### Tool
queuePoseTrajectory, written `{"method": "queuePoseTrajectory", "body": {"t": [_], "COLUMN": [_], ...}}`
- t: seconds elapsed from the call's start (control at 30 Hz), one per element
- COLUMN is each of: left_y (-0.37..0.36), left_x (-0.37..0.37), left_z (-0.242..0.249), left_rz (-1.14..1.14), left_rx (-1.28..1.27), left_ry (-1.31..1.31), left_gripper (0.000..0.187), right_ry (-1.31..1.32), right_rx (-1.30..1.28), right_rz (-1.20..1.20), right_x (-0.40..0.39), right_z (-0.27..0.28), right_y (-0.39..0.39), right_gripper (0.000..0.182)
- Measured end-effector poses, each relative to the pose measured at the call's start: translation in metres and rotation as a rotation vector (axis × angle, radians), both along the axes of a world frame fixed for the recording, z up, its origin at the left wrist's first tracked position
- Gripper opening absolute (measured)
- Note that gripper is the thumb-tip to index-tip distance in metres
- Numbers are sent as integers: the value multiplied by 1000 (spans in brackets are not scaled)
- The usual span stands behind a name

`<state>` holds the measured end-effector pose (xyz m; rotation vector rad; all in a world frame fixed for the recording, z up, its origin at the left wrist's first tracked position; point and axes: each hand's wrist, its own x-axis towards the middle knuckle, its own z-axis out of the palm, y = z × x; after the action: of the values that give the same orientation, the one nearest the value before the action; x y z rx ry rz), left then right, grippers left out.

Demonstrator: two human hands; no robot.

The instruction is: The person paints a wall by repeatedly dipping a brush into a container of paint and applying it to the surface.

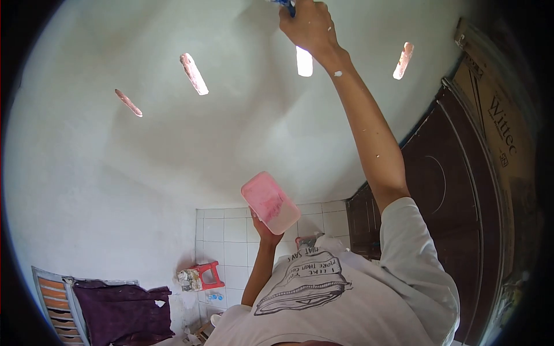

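My right hand [314, 26] is raised high against the pale wall [231, 127], its fingers closed around a blue-handled tool [285, 4]. The top edge of the view cuts off most of that tool, so its working end is hidden. White specks dot this hand and forearm. Lower down, my left hand [266, 229] grips a pink plastic tub [251, 187] from beneath and the side. The tub is tilted toward me, and pale, creamy stuff lies in its lower corner, with smears across the pink bottom.
Narrow bright slots [194, 75] pierce the wall. At right stand a dark brown door [444, 190] and a cardboard box [496, 109] marked Wittec. A red stool [210, 275] is on the white-tiled floor [234, 230]. Dark purple cloth [124, 314] hangs at lower left.
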<state>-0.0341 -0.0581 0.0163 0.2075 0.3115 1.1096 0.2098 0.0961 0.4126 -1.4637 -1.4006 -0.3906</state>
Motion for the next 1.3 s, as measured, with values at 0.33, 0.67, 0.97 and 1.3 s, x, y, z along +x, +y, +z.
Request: {"method": "queuePoseTrajectory", "body": {"t": [0.33,0.67,0.97,1.3], "left_y": [-6,6,20,7], "left_x": [-5,-24,-11,-15], "left_z": [2,-10,-4,2], "left_rz": [106,36,40,-30], "left_rx": [21,-30,2,37], "left_ry": [27,59,59,191], "left_gripper": [58,56,59,56], "right_ry": [216,77,271,335], "right_rx": [-632,112,-355,-394], "right_rz": [59,51,-78,-123], "right_x": [-11,-12,-26,23], "right_z": [-341,-26,-309,-230], "right_y": [11,-2,8,-30], "right_gripper": [38,34,45,38]}}
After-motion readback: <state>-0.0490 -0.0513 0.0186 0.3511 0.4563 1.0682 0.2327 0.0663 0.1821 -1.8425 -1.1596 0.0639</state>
